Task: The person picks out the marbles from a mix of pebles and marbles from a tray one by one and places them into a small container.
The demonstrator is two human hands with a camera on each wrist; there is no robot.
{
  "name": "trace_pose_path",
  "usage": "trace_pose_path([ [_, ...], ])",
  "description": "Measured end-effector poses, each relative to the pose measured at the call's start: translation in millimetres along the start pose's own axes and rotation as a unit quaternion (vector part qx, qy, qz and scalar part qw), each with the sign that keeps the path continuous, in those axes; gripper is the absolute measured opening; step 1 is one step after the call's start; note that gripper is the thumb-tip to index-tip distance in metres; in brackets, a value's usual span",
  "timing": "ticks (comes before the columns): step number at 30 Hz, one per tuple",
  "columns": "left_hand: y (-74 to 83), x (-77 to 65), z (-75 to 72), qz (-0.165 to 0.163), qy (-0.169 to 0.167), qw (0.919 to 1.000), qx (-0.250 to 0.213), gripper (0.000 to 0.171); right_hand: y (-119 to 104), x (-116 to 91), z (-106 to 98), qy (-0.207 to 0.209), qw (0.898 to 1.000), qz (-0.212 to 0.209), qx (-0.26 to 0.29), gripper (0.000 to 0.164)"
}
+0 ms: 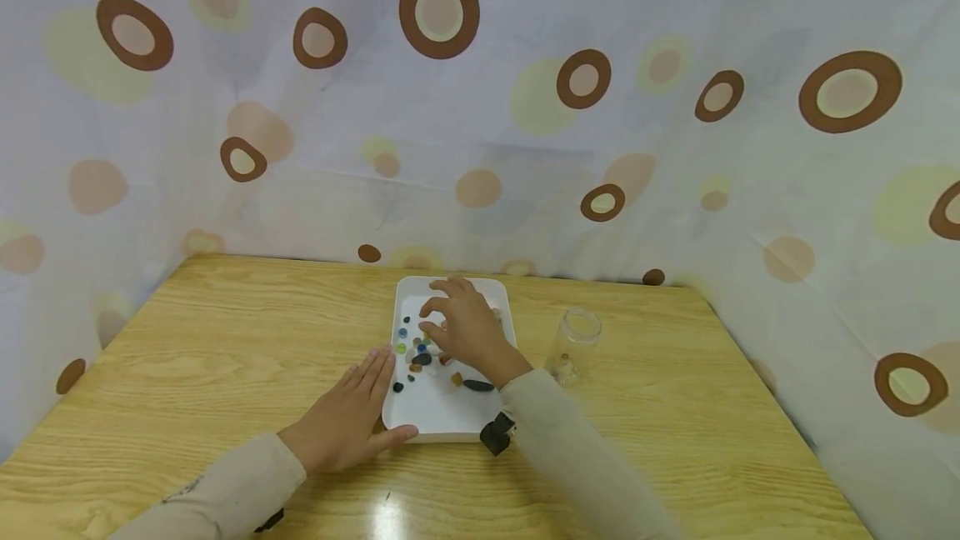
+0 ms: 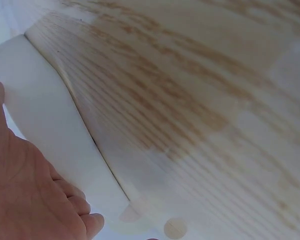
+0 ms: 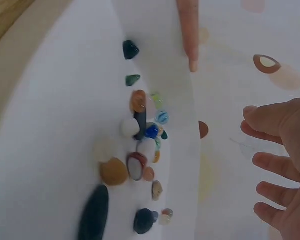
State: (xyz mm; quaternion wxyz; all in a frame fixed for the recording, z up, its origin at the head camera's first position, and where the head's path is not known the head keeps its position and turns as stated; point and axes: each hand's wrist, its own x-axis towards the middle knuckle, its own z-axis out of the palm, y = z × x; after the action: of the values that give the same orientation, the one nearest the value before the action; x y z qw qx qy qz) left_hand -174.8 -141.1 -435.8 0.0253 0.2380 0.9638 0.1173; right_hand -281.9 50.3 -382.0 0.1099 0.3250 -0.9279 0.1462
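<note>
A white rectangular tray (image 1: 442, 415) lies on the wooden table, with several small polished stones and glass marbles scattered in it. My left hand (image 1: 348, 411) rests along the tray's left edge, its fingers straight and thumb at the near-left corner. Over the tray hovers my right hand (image 1: 472, 327), fingers bent loosely and apart, holding nothing. In the right wrist view are a long dark stone (image 3: 94, 215), a brown stone (image 3: 113, 171), a blue marble (image 3: 151, 131) and a rounded black stone (image 3: 144, 221). My right hand and forearm hide part of the tray in the head view.
A clear glass jar (image 1: 581, 340) stands right of the tray, with a few small pieces visible low in it. Behind the wooden table (image 1: 262, 332) hangs a white curtain (image 1: 510, 207) with brown and beige circles.
</note>
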Motion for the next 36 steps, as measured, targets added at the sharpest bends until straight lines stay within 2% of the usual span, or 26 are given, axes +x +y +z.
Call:
trace_pose_path([
  [5,-0.5,1.0,1.4,0.005,0.005,1.0000,0.002,0.099,-8,3,21,-0.039,0.999,0.015,-0.019,0.020],
  [14,0.1,2.0,1.7,0.005,0.006,0.9999,-0.006,0.099,-15,6,47,-0.083,0.995,0.056,-0.028,0.023],
  [20,0.1,1.3,1.3,0.004,0.009,0.9999,0.004,0.099,-17,6,56,-0.072,0.995,0.052,-0.033,0.021],
  [30,1.7,2.1,-0.8,0.005,0.004,1.0000,-0.002,0.099,-21,7,68,-0.099,0.990,0.077,-0.059,0.026],
  [36,1.7,1.3,-0.7,0.007,0.009,0.9999,-0.002,0.099,-20,6,71,-0.070,0.993,0.049,-0.078,0.017],
])
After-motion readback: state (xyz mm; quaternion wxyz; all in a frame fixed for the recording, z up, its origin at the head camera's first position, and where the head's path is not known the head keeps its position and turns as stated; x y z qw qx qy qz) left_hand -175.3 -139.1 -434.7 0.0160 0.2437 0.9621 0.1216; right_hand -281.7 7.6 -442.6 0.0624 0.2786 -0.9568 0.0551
